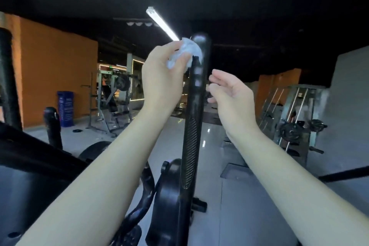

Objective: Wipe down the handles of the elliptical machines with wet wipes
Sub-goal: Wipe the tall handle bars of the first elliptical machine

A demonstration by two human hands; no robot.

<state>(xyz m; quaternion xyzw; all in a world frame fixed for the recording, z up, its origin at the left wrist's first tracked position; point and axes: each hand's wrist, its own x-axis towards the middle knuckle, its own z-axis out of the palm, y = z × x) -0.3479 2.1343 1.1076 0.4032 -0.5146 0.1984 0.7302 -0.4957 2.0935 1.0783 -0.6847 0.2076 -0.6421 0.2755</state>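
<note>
Behind handle (194, 94), blue bin (65, 108) (left), racks (293, 120)

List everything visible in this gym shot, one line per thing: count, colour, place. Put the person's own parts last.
Upright elliptical handle: one, glossy black with a ribbed grip lower down, centre.
Crumpled wet wipe: one, white, pressed against the handle near its top.
Second upright handle: one, black, far left edge.
Elliptical frame and crank: black, lower centre and left.
Ceiling tube light: one, white, lit, top centre.
Bin: one, blue, by the orange wall on the left.
Weight rack with plates: grey metal, black plates, right.
Squat rack: grey, left of centre, background.
Left hand: one, grips the wipe at the handle.
Right hand: one, open, beside the handle, holds nothing.
</note>
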